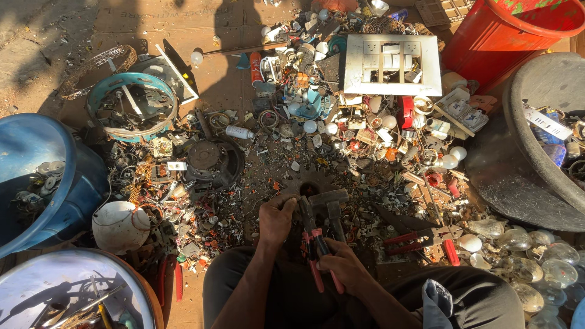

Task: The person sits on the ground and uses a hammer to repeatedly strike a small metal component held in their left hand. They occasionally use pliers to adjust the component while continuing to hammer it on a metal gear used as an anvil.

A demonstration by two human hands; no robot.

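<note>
Down on the floor (201, 18), the right hand (342, 263) grips red-handled pliers (314, 240) just beside a hammer (330, 207); the left hand (277, 216) clenches on a small piece at the pliers' tip, near the hammer, amid scrap (341, 134).

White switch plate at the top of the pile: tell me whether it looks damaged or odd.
Yes. The white switch plate looks stripped: several openings gape with no switches in them, and it lies loose on the scrap heap rather than mounted. Bare bulbs lie scattered at the right.
</note>
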